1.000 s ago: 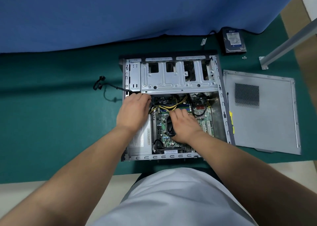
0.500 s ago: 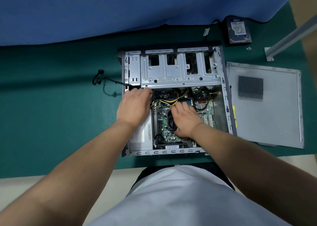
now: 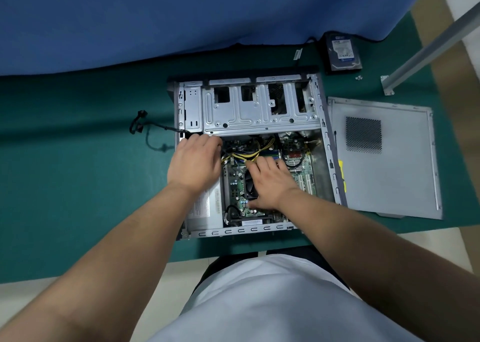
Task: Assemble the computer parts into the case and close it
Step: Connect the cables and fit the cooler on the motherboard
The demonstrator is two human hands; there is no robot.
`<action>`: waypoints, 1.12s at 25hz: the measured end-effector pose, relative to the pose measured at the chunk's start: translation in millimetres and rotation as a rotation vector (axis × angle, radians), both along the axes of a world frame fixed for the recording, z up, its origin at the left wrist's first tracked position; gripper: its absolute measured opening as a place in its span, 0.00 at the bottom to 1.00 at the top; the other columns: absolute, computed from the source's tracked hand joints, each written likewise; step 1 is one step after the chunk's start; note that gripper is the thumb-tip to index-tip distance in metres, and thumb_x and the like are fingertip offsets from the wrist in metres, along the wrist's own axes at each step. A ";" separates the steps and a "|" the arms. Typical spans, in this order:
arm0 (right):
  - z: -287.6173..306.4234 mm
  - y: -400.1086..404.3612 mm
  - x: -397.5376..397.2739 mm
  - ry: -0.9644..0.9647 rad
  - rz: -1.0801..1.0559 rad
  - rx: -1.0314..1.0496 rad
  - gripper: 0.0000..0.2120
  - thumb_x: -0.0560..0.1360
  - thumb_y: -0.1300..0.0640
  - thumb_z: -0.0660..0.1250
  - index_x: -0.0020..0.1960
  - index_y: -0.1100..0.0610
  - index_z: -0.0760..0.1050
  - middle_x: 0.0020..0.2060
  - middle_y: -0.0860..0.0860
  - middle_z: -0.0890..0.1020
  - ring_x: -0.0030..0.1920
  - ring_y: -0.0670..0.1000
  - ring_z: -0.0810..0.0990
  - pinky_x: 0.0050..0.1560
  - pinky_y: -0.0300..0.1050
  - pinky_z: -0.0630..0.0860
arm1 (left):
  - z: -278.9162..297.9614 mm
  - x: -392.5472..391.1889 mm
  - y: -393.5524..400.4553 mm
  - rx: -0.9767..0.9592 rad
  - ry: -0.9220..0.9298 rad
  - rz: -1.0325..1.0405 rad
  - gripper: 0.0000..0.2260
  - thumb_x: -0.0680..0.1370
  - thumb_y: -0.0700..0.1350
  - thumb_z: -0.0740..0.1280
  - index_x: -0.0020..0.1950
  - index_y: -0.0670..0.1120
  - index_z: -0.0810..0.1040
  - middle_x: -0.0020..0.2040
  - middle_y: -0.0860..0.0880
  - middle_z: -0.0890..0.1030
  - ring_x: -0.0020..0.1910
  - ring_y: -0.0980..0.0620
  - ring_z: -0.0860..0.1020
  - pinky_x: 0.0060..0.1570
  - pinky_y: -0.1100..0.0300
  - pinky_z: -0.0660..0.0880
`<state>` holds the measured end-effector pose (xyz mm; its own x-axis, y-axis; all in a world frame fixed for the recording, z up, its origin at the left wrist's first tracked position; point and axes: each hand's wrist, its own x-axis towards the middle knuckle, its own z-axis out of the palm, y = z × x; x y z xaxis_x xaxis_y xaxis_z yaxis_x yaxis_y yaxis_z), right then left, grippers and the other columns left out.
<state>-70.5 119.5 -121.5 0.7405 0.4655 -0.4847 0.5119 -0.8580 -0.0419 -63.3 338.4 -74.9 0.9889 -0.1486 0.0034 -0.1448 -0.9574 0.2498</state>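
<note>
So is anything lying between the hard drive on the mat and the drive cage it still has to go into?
Nothing visible does. The hard drive lies on the green mat beyond the case's far right corner, and the drive cage sits open just inside that end. Both hands, left and right, are lower down over the motherboard.

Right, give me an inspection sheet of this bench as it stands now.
Surface: green mat over the table.
Job's things: computer case lies open, motherboard and power supply inside; side panel flat to its right; hard drive on the mat behind the case.
Clutter: small screws near the drive.
Hands: left hand reaches to the wiring at the case's upper left, grip hidden; right hand rests open over the CPU fan.
Cables: yellow wires inside; black cable trails out left.
Surroundings: blue cloth behind; metal bar far right.
</note>
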 end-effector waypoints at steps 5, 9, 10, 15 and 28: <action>18.2 -12.6 2.0 0.059 -0.048 0.098 0.57 0.66 0.22 0.66 0.81 0.52 0.48 0.75 0.54 0.62 0.75 0.58 0.61 0.76 0.58 0.61 | 0.2 -2.0 3.4 -0.201 -0.026 0.063 0.08 0.84 0.46 0.59 0.60 0.48 0.76 0.50 0.52 0.77 0.50 0.51 0.72 0.53 0.54 0.72; 41.1 -32.2 -3.3 0.017 -0.061 0.160 0.48 0.71 0.26 0.65 0.81 0.53 0.57 0.77 0.53 0.60 0.76 0.57 0.60 0.76 0.57 0.63 | 5.7 -3.1 5.0 -0.350 -0.014 0.106 0.04 0.82 0.46 0.65 0.56 0.48 0.78 0.50 0.53 0.79 0.50 0.54 0.74 0.51 0.56 0.72; 48.3 -36.6 -1.9 0.000 -0.056 0.180 0.45 0.73 0.28 0.65 0.80 0.53 0.58 0.78 0.52 0.60 0.76 0.56 0.60 0.76 0.57 0.63 | 8.0 -2.0 6.0 -0.329 0.005 0.072 0.03 0.82 0.45 0.66 0.54 0.48 0.79 0.49 0.52 0.80 0.49 0.52 0.75 0.51 0.54 0.74; 83.8 -71.6 12.4 -0.253 -0.052 0.338 0.26 0.79 0.39 0.63 0.72 0.51 0.71 0.67 0.49 0.73 0.69 0.51 0.70 0.71 0.55 0.71 | 22.3 -0.6 -9.4 -0.006 0.123 -0.005 0.08 0.81 0.47 0.65 0.56 0.49 0.82 0.53 0.49 0.80 0.55 0.45 0.77 0.55 0.47 0.75; 11.5 -193.7 17.7 0.247 -1.059 0.170 0.27 0.82 0.51 0.64 0.76 0.60 0.63 0.70 0.63 0.69 0.68 0.65 0.73 0.68 0.56 0.72 | -2.3 -20.1 -118.3 0.205 0.539 -0.251 0.41 0.76 0.52 0.74 0.82 0.49 0.53 0.79 0.45 0.62 0.78 0.43 0.62 0.67 0.44 0.71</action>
<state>-52.8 -74.2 -110.0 0.6961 -0.2731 -0.6640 -0.5182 -0.8312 -0.2014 -83.5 220.1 -77.2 0.7785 -0.3207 -0.5396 -0.2758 -0.9470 0.1648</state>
